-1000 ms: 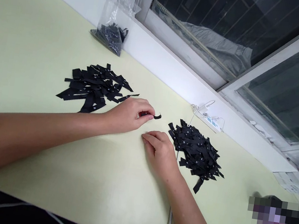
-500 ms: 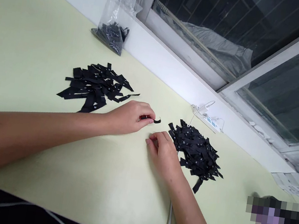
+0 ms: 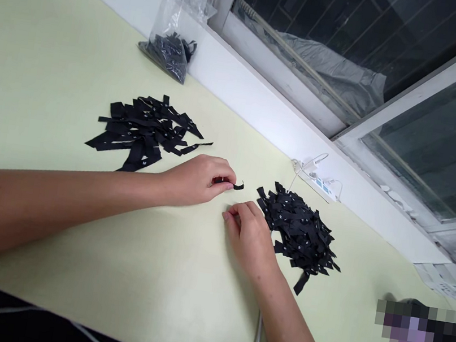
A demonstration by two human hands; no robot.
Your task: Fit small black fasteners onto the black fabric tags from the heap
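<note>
My left hand pinches a short black fabric strip between thumb and fingers, just above the table; its curled end sticks out to the right. A little lower and to the right is my right hand, thumb and fingers brought together in a pinch. Whether anything lies between those fingertips is hidden. Beside my right hand sits a dense pile of black fabric strips with small white marks. Another, looser pile of black strips lies beyond my left forearm.
A clear plastic bag with black strips inside leans on the white ledge at the back. A power strip with plugged cables lies along that ledge. One grey cable runs under my right forearm. At the lower right is a blurred-out area.
</note>
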